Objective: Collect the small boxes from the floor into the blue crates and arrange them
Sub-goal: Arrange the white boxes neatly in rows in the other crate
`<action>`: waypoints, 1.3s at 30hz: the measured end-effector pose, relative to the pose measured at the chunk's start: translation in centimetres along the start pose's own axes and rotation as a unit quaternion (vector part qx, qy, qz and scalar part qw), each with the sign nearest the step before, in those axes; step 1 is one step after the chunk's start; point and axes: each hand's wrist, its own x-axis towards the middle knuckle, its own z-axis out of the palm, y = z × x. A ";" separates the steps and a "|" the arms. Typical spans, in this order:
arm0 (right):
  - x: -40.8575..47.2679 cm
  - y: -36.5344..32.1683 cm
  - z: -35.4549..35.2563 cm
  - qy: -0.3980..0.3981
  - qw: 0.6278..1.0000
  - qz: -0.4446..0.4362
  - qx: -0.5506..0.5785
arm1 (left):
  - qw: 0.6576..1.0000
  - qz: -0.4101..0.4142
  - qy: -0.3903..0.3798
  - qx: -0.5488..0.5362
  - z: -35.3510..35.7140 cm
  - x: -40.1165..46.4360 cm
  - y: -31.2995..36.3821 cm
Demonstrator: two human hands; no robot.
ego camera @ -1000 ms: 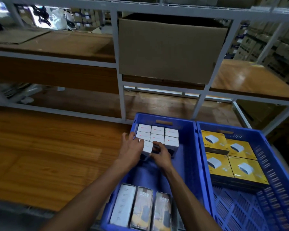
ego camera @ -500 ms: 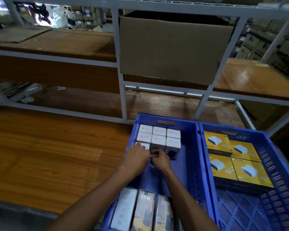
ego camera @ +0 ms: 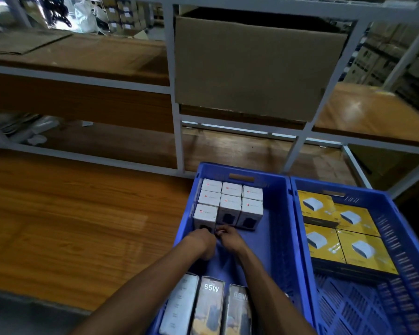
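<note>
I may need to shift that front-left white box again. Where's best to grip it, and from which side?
Pinch the front-left white box across its near face and its right side, coming from above and the near side. It stands upright against the left crate wall, with another white box behind it, so those faces are blocked.

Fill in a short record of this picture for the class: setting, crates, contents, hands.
setting: wooden shelf in a white metal rack
crates: two blue ones side by side, left crate, right crate
left contents: seven small white boxes at the far end; 65W boxes near
right contents: four yellow boxes
hands: left hand and right hand at the nearest white box
</note>
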 end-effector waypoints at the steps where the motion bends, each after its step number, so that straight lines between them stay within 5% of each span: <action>1: -1.9 -1.8 -0.4 0.003 1.000 -0.002 0.011 | 1.000 0.001 -0.001 0.002 0.2 0.2 0.0; 9: -7.3 -5.8 -2.4 -0.045 0.999 0.010 0.018 | 0.999 0.004 -0.032 -0.039 -1.3 -1.3 0.6; 19: -12.4 -7.1 -7.1 -0.051 0.995 0.067 -0.061 | 0.985 0.120 -0.075 -0.101 -3.0 -4.8 0.1; 24: -16.1 -7.2 -7.9 -0.067 0.995 0.051 -0.047 | 0.973 0.155 -0.155 -0.071 -2.4 -7.5 1.1; 33: -19.7 -6.1 -6.7 -0.081 0.995 0.063 -0.004 | 0.973 0.130 -0.189 0.018 -1.3 -7.9 1.6; 39: -21.3 -7.8 -7.2 -0.048 0.998 0.037 0.036 | 0.968 0.188 -0.116 -0.118 -2.4 -8.5 1.0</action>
